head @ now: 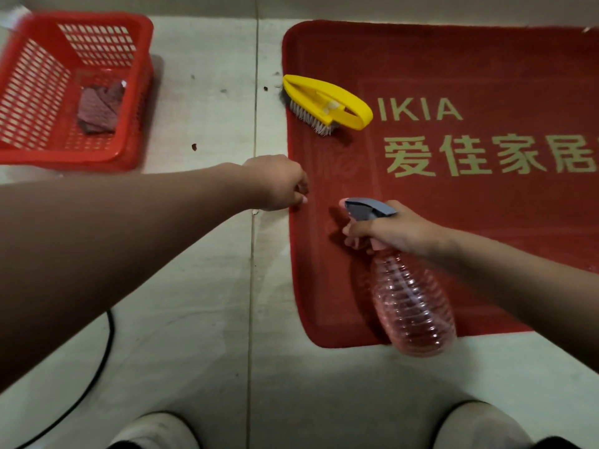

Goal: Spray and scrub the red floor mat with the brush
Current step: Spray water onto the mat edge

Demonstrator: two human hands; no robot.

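Red pile floor mat (486,222) flat on tiled floor (194,270). Right hand (400,231) grips clear pink ribbed spray bottle (415,306), fingers round trigger, nozzle toward mat's left border. Left hand (278,183) curled at mat edge, likely steadying; grip unclear. Yellow plastic scrub brush (327,103) waits on mat, handy.

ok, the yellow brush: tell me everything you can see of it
The brush is yellow, plastic-looking, with an oval body and a closed loop handle along its top. Whitish bristles show along its lower-left side, so it seems tipped sideways. It lies on the red floor mat near the mat's left edge, left of the IKIA lettering. Neither the left hand nor the right hand touches it.
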